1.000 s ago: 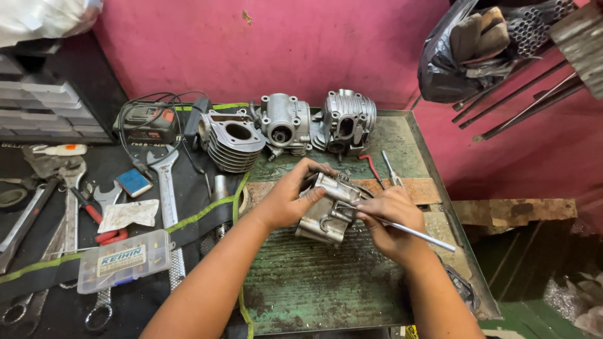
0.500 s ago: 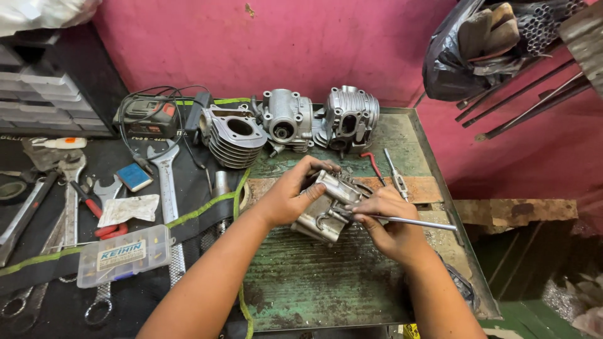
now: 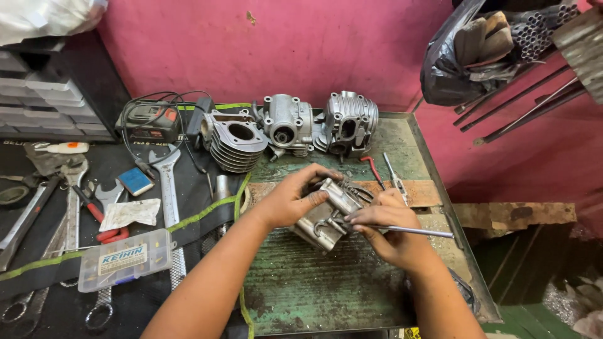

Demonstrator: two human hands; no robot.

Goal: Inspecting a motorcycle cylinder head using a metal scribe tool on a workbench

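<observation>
Pink walls are standing behind a worn green surface (image 3: pixel 295 289), and a small silver engine part (image 3: pixel 326 216) is sitting in the middle of it. At 9 o'clock from the part, the left hand (image 3: pixel 290 199) is wrapping its fingers (image 3: pixel 326 174) over the top and holding it tight, while at 3 o'clock the right hand (image 3: pixel 384 227) is pinching a thin metal rod (image 3: pixel 411 230) that is touching the part. At 12 o'clock, three bigger engine parts (image 3: pixel 289 122) are lying in a row, and wrenches (image 3: pixel 166 188) are resting at 9 o'clock.
</observation>
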